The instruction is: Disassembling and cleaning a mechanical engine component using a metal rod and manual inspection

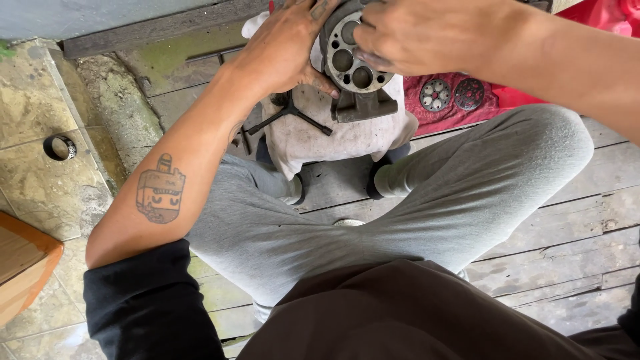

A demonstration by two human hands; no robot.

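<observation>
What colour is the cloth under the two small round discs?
Red cloth, under the discs; head view shows it.

Black sleeves, both pushed up: the left sleeve bunched above the elbow, the other barely seen at the picture's right edge. Dark brown shirt with soft folds, just below the grey trousers. Loose grey trousers of sweatshirt cloth, creased at the knees. Pale socks with dark toes, just beyond the trousers' cuffs. Tattoo on the left forearm, above the black sleeve: a blocky dark-lined figure with a small cap on top and a face-like front. Dark grease smudges on the fingers of the left hand and the right hand.
</observation>
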